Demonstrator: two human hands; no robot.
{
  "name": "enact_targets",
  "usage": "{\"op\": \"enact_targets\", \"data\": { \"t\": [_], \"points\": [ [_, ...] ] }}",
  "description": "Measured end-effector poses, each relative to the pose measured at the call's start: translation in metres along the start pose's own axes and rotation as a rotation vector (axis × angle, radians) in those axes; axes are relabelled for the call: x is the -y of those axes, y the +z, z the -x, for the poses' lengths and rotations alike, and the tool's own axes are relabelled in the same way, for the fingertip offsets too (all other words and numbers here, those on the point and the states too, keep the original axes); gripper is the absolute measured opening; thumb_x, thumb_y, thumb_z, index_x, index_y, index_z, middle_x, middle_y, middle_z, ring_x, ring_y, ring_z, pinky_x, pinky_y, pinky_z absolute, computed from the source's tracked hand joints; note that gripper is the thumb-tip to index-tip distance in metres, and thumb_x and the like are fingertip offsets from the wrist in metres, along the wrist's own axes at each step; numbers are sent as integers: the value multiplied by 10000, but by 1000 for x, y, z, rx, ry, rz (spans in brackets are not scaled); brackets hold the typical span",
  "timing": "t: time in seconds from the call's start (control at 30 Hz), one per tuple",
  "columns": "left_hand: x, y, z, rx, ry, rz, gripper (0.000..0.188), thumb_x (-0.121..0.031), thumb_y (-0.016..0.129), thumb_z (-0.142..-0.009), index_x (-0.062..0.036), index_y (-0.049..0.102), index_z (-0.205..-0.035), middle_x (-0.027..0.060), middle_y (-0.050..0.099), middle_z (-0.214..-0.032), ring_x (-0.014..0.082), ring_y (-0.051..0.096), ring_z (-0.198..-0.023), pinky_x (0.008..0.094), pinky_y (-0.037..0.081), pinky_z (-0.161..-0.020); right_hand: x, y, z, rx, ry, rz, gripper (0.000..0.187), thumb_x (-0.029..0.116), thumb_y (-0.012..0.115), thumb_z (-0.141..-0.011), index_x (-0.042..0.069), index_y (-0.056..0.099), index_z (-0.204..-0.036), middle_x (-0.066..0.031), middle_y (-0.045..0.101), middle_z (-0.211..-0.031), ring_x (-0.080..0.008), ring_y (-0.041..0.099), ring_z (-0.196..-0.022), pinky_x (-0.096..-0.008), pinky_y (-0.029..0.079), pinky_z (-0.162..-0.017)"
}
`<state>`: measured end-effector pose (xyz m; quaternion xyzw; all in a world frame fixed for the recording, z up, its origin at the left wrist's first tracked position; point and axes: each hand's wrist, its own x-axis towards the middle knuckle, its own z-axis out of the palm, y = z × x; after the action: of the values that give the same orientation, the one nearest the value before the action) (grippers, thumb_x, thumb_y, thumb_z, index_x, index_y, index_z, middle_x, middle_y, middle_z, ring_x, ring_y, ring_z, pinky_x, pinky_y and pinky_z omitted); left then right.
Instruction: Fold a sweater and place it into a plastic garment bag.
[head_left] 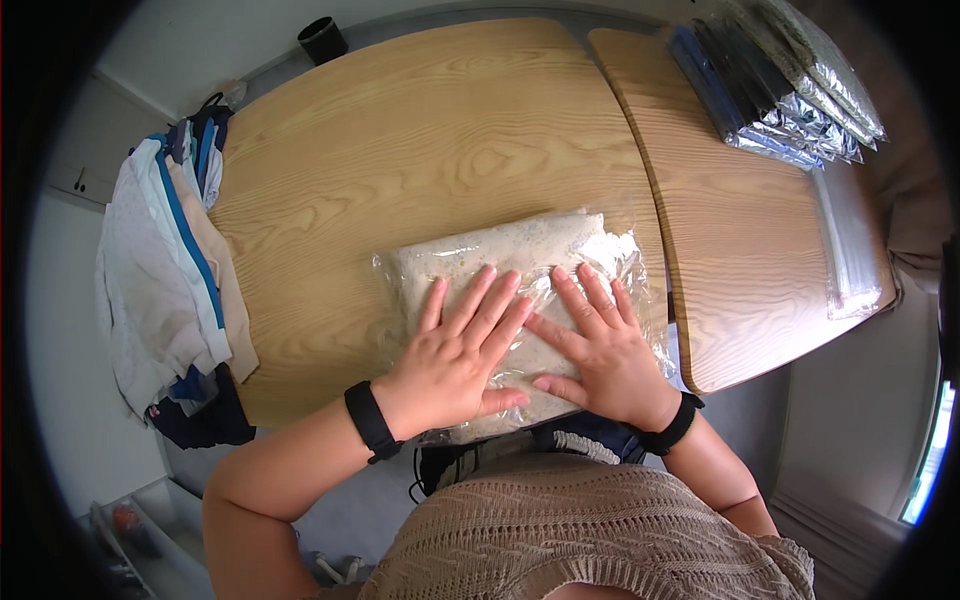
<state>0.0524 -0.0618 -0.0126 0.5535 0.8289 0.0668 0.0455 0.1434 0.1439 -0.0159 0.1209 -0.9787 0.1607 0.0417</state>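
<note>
Resting left hand [448, 362] and right hand [615, 355], with fingers [475, 297] spread, on folded cream patterned fabric [500, 242] in clear bag [636, 262], at near edge of bench [420, 130] by right-side gap [673, 350], with open room beyond.

Small indoor rm, looks like a garment workrm; home or business, can't tell. Clues: cream patterned cloth in clear plastic [500, 243] under left hand [450, 355] & right hand [612, 350], on lg. pale wood-grain table [400, 140]; white, beige & blue garments [165, 265] draped over table edge, well left of left hand; stacked plastic-wrapped flat packs, dark & silvery [775, 85], plus clear flat plastic sleeves [848, 245], on 2nd wood-grain tabletop [720, 265] right of right hand.
</note>
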Motion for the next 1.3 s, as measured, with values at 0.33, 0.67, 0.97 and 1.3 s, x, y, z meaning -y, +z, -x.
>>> {"op": "enact_targets", "data": {
  "t": [0.33,0.67,0.97,1.3],
  "points": [
    [0,3,1,48,7,-1,945,-679,453,-820,-30,194,-1457,178,90,-1534,338,52,-1424,579,52,-1099,0,1,6,-29,-30,15,621,548,574,-812,237,480,-1341,-141,277,-1486,-367,247,-1368,-542,243,-1064],
    [10,-3,5,90,23,84,890,-654,430,-857,-101,121,-1483,152,61,-1545,305,14,-1432,541,26,-1116,38,0,30,-79,-38,38,644,485,603,-817,179,438,-1359,-92,374,-1439,-266,318,-1349,-496,234,-1089],
    [-32,-59,38,44,-4,196,720,-407,522,-908,-21,234,-1443,212,147,-1511,342,112,-1415,433,152,-1138,39,9,17,-204,15,119,566,486,535,-860,180,473,-1331,-68,392,-1432,-234,355,-1325,-471,270,-1065],
    [-12,-11,26,64,-78,0,791,-515,541,-852,-77,254,-1445,194,102,-1523,371,88,-1411,601,145,-1078,22,7,12,-149,39,159,536,500,522,-864,265,468,-1342,-89,346,-1450,-323,287,-1347,-567,268,-1033]
  ]
}}
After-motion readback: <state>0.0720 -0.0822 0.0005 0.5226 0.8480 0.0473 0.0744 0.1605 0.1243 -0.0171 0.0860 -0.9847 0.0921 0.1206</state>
